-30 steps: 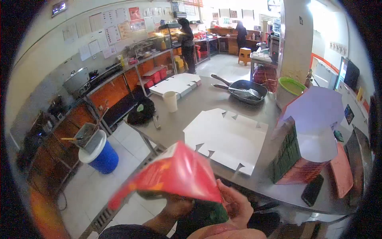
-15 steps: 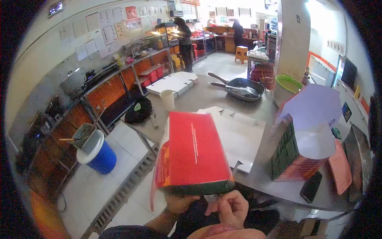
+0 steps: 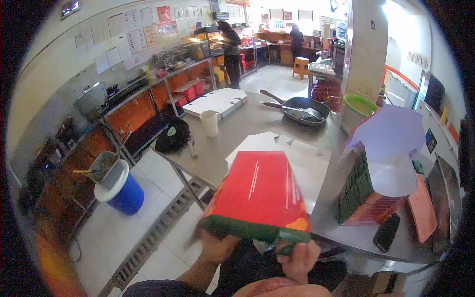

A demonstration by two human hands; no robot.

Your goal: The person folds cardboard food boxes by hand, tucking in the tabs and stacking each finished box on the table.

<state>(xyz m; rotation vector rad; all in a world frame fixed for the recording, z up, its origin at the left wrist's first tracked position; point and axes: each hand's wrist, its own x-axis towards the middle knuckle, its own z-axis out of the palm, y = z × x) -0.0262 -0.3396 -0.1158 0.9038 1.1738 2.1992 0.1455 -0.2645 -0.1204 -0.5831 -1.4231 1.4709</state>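
Note:
A red cardboard box [image 3: 260,188] with a dark green near edge is tilted in front of me, over the near side of the steel table. My left hand [image 3: 217,247] is closed on its lower left edge, the fingers partly hidden beneath. At the lower right corner my right hand [image 3: 301,260] grips the box, slightly blurred, beside a shiny green flap or strip. Behind it, flat white cardboard sheets [image 3: 311,158] lie on the table. To the right stands an open box [image 3: 378,210] with a green side and a raised white-inside lid.
On the steel table [image 3: 237,114] are stacked white sheets [image 3: 217,100], a pale cup [image 3: 209,123], a black pan [image 3: 307,111], a phone [image 3: 387,232] and a pink board [image 3: 421,210]. A blue bucket [image 3: 126,195] stands left. Two people [image 3: 231,54] are farther back.
The red box has moved right and down, and its near green edge now shows more. Both hands have moved with it, the left one left and the right one slightly right.

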